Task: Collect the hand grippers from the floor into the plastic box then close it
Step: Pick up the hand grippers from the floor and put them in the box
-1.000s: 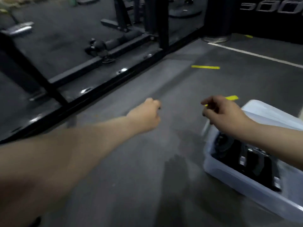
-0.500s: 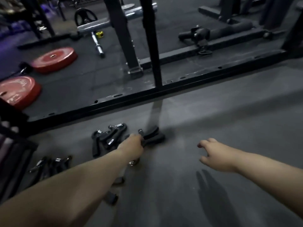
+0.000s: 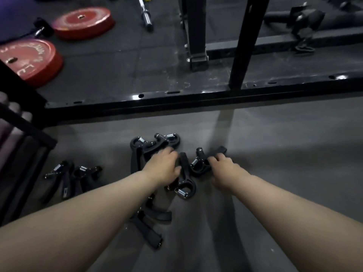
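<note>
A smooth grey floor fills the near ground under dim light. A black steel base beam crosses it, catching small glints, with two black uprights rising behind. Beyond lie dark rubber mat tiles, two red weight plates lying flat at far left, and a barbell end. A black frame slants across the left edge.

The hand grippers are black (springs silver), the floor grey, the weight plates red, the rack black
</note>
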Tool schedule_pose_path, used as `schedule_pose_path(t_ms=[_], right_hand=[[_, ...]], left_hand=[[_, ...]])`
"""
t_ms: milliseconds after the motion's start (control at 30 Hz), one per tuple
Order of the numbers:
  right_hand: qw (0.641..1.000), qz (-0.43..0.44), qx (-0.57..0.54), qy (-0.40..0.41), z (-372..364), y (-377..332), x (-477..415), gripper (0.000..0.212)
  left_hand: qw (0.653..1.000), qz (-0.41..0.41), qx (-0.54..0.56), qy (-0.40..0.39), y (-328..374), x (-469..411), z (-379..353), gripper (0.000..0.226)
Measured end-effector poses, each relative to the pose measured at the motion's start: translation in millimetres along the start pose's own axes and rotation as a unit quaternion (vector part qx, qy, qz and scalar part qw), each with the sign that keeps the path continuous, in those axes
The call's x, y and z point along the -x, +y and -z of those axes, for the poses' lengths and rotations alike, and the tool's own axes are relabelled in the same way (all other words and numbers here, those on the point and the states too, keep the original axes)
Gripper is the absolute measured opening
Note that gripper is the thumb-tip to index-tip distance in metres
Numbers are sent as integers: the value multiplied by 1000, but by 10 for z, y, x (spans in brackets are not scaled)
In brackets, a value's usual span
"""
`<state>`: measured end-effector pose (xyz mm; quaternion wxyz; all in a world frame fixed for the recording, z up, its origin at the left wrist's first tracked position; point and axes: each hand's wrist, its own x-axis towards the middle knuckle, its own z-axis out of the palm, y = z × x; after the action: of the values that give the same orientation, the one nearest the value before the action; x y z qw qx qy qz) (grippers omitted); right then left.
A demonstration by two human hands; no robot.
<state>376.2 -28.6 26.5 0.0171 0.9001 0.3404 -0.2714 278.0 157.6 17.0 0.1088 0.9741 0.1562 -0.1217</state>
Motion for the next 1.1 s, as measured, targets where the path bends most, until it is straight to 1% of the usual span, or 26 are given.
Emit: schedule_pose_path(t_ms=[67, 133, 233, 300, 367, 433, 467, 533, 567, 600, 633, 667, 700, 733, 767, 800, 833, 867, 900, 933, 967, 1000, 1033, 1067, 1100], right_hand=[[999, 12, 32, 10, -16, 17, -148, 73], [997, 19, 73, 4, -43, 82, -272, 80], [993, 36, 116, -5, -85, 184, -373, 86], [987, 62, 144, 33, -90, 216, -391, 79], [974, 101, 190, 64, -79, 233, -364, 62], [966, 117, 220, 64, -83, 237, -284, 57], [965, 119, 222, 68, -92, 245, -230, 55], [970, 120, 186, 101, -91, 274, -106, 51], [979, 104, 137, 112, -82, 291, -38, 49], [988, 76, 59, 117, -58, 320, 30, 46], [993, 32, -44, 106, -36, 351, 73, 42], [983, -20, -162, 81, -27, 390, 94, 39], [952, -67, -294, 55, -15, 425, 117, 39], [896, -105, -429, 35, -12, 467, 137, 43], [815, -134, -564, 13, -15, 526, 150, 48], [720, -148, -678, -12, -2, 588, 196, 51], [647, -150, -747, -22, 19, 653, 275, 51], [600, -153, -785, -28, 39, 731, 365, 52], [572, -148, -806, -33, 56, 805, 460, 55], [556, -136, -819, -41, 81, 873, 575, 58], [534, -120, -835, -52, 100, 947, 695, 60], [515, -106, -849, -52, 120, 1017, 803, 60], [499, -93, -860, -46, 140, 1092, 899, 60], [496, -90, -863, -33, 160, 1180, 1000, 60], [506, -88, -858, -24, 184, 1277, 1103, 58]], left_hand=[[999, -40, 10, 6, -7, -95, -41, 48], [997, -73, 26, 24, 18, -170, -88, 49], [994, -93, 45, 20, 78, -279, -163, 52], [992, -118, 36, 8, 122, -359, -210, 55], [990, -134, 31, -22, 169, -397, -236, 56], [990, -129, 30, -48, 222, -405, -264, 56], [990, -126, 35, -46, 242, -411, -279, 54], [992, -105, 75, -3, 298, -437, -268, 44], [991, -79, 106, 22, 326, -466, -255, 39], [988, -49, 140, 48, 380, -498, -219, 39], [981, -17, 182, 66, 427, -531, -177, 44], [972, 13, 225, 65, 468, -563, -147, 50], [962, 41, 265, 53, 520, -577, -111, 53], [951, 63, 300, 33, 574, -577, -85, 53], [941, 72, 331, 6, 637, -572, -66, 52], [930, 64, 361, -25, 732, -553, -51, 52], [917, 47, 390, -63, 848, -528, -47, 52], [899, 32, 423, -106, 993, -480, -27, 46], [875, 21, 460, -147, 1147, -419, 19, 35], [853, 12, 490, -177, 1297, -366, 61, 26], [839, 2, 509, -193, 1445, -329, 91, 21], [829, -7, 522, -201, 1575, -314, 99, 26], [821, -17, 531, -210, 1691, -310, 98, 35], [817, -29, 532, -220, 1813, -302, 101, 43], [817, -41, 529, -226, 1942, -283, 112, 48]])
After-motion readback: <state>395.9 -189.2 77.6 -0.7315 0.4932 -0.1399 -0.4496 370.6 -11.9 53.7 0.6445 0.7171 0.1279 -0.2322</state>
